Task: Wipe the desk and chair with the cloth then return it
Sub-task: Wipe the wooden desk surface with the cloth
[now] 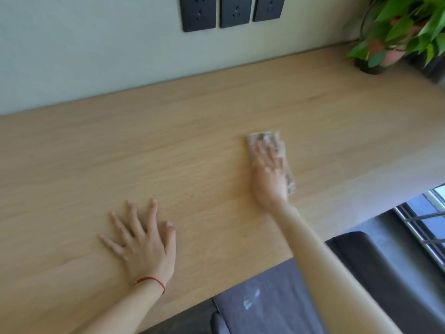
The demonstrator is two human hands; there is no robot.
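The wooden desk [192, 145] is filling the view, its wiping apparently under way; the dark chair [375, 268] is waiting at the near edge, seemingly untouched; the left hand [144, 239] is bracing flat, fingers spread, holding nothing; the right hand [268, 175] is pressing flat, fingers extended, on the folded cloth [267, 141] mid-desk; chair and return are remaining.

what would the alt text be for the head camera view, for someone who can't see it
A person's right hand presses a folded cloth flat on a light wooden desk, while the left hand, fingers spread, rests on the desk nearer the front edge. A potted plant stands at the far right corner, and three black wall sockets sit above.
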